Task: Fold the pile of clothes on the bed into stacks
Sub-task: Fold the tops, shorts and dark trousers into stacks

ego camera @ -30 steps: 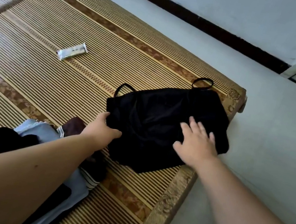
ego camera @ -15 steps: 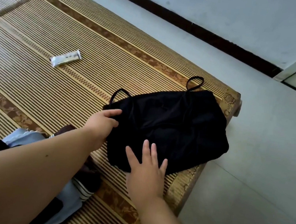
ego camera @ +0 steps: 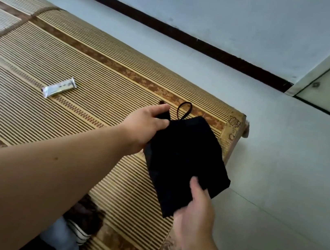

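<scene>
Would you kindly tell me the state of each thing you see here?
Black garment: folded narrow, one strap loop sticking out.
Left hand: grips garment's far end.
Right hand: pinches its near end.
Silver packet: lying flat on mat.
Clothes pile: unfolded heap.

You have a single view, from the camera worn on your head, looking forward and steeply down across the bamboo mat (ego camera: 76, 111) toward its far corner. It sits close to the work. Your left forearm (ego camera: 35, 169) fills the lower left of the frame, and your left hand (ego camera: 144, 126) and right hand (ego camera: 196, 211) hold the black garment (ego camera: 185, 157) just right of centre. The pale floor (ego camera: 282, 163) runs down the right side. The wall (ego camera: 219, 15) crosses the top, and its dark skirting (ego camera: 173, 32) slopes down to the right.
</scene>
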Motion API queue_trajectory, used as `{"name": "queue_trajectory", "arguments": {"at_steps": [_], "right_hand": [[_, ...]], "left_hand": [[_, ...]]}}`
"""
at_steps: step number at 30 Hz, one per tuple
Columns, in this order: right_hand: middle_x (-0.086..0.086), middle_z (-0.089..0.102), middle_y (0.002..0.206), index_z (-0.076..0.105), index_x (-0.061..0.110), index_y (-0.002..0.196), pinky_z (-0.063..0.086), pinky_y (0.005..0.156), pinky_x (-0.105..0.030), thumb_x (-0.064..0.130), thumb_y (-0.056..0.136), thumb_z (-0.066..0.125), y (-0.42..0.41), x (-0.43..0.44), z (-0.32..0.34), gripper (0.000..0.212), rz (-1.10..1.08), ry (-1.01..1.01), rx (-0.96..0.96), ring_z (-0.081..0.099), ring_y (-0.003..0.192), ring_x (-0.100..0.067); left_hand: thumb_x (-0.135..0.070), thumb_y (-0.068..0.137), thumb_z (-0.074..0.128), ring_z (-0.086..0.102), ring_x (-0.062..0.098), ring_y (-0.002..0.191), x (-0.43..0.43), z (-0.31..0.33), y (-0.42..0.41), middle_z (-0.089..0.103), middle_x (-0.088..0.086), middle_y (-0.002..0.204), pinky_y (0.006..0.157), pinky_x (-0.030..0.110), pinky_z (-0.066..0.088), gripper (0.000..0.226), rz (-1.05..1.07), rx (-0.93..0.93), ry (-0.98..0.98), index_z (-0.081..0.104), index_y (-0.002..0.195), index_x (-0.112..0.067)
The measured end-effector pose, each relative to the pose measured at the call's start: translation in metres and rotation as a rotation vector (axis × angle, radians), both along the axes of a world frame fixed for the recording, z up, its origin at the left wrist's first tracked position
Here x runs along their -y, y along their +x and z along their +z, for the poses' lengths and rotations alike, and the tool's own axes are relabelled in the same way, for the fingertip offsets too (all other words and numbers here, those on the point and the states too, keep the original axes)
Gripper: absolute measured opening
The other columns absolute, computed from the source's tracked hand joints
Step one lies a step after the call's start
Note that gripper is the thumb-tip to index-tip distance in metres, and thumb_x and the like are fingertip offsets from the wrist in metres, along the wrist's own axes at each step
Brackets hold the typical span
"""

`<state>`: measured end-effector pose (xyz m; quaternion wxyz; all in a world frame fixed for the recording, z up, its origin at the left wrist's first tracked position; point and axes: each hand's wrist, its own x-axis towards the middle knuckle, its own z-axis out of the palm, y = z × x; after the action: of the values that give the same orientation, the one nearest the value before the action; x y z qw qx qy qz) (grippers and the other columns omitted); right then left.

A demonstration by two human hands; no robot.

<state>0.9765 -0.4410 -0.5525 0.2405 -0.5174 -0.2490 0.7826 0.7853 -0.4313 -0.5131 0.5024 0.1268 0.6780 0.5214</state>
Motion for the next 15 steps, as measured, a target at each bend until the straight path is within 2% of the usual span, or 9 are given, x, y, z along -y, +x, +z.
{"name": "queue_trajectory", "arguments": {"at_steps": [2,5,7,8,10,11,12,13,15], "right_hand": [[0.005,0.07,0.114,0.061,0.033,0.122,0.05,0.095,-0.04,0.036,0.096,0.053,0.015,-0.019,-0.007,0.028,-0.064,0.051,0.067,0.065,0.107,-0.017],[-0.003,0.064,0.125,0.053,0.023,0.132,0.053,0.093,-0.039,0.033,0.095,0.057,0.033,-0.042,-0.018,0.039,-0.161,0.167,0.317,0.064,0.107,-0.018],[-0.006,0.057,0.134,0.041,0.018,0.142,0.051,0.086,-0.032,0.031,0.089,0.067,0.039,-0.05,-0.026,0.061,-0.145,0.219,0.516,0.06,0.108,-0.017],[-0.006,0.053,0.138,0.035,0.018,0.146,0.049,0.085,-0.03,0.033,0.085,0.072,0.041,-0.051,-0.031,0.073,-0.089,0.205,0.584,0.057,0.111,-0.019],[-0.006,0.053,0.137,0.036,0.017,0.146,0.049,0.095,-0.039,0.034,0.077,0.08,0.039,-0.05,-0.042,0.083,-0.015,0.094,0.535,0.056,0.118,-0.025],[-0.005,0.058,0.132,0.043,0.016,0.142,0.049,0.098,-0.043,0.029,0.075,0.082,0.038,-0.049,-0.047,0.078,0.003,0.027,0.474,0.059,0.115,-0.026],[-0.004,0.064,0.123,0.051,0.014,0.135,0.05,0.097,-0.043,0.023,0.075,0.082,0.036,-0.047,-0.052,0.068,0.026,-0.008,0.427,0.062,0.109,-0.024],[-0.002,0.068,0.113,0.058,0.014,0.128,0.052,0.093,-0.039,0.017,0.076,0.081,0.034,-0.047,-0.056,0.057,0.037,-0.002,0.423,0.065,0.102,-0.022],[0.001,0.07,0.097,0.064,0.013,0.118,0.053,0.077,-0.031,0.011,0.079,0.078,0.033,-0.048,-0.062,0.041,-0.005,0.038,0.469,0.066,0.089,-0.018]], "left_hand": [[-0.007,0.094,0.056,0.065,0.01,0.092,-0.026,0.0,0.014,0.061,-0.013,0.105,0.069,0.022,0.054,0.038,-0.048,0.038,0.026,0.065,0.113,-0.039],[-0.011,0.095,0.057,0.067,0.005,0.082,-0.035,-0.018,0.021,0.064,-0.01,0.104,0.059,0.02,0.051,0.03,0.077,0.038,-0.048,0.067,0.107,-0.036],[-0.015,0.094,0.06,0.068,0.003,0.074,-0.025,-0.036,0.017,0.066,-0.008,0.106,0.051,0.014,0.049,0.028,0.116,-0.111,-0.169,0.063,0.116,-0.032],[-0.019,0.092,0.063,0.067,0.004,0.078,-0.019,-0.045,0.013,0.065,-0.007,0.11,0.052,0.014,0.049,0.034,0.057,-0.243,-0.248,0.06,0.123,-0.032],[-0.027,0.088,0.067,0.064,0.012,0.099,-0.009,-0.06,0.002,0.061,-0.004,0.122,0.073,0.022,0.054,0.05,-0.125,-0.494,-0.366,0.051,0.135,-0.031],[-0.032,0.087,0.068,0.059,0.018,0.113,-0.007,-0.067,-0.003,0.057,-0.001,0.131,0.09,0.033,0.053,0.058,-0.231,-0.59,-0.42,0.045,0.14,-0.03],[-0.037,0.086,0.068,0.05,0.023,0.126,-0.006,-0.071,-0.005,0.05,0.002,0.14,0.104,0.041,0.044,0.067,-0.339,-0.679,-0.476,0.039,0.145,-0.028],[-0.042,0.085,0.068,0.04,0.026,0.135,-0.008,-0.076,-0.006,0.041,0.004,0.148,0.111,0.045,0.035,0.075,-0.439,-0.76,-0.536,0.031,0.149,-0.028],[-0.048,0.083,0.068,0.03,0.032,0.136,-0.013,-0.082,-0.007,0.033,0.006,0.15,0.111,0.046,0.03,0.082,-0.508,-0.858,-0.629,0.024,0.151,-0.032]]}}
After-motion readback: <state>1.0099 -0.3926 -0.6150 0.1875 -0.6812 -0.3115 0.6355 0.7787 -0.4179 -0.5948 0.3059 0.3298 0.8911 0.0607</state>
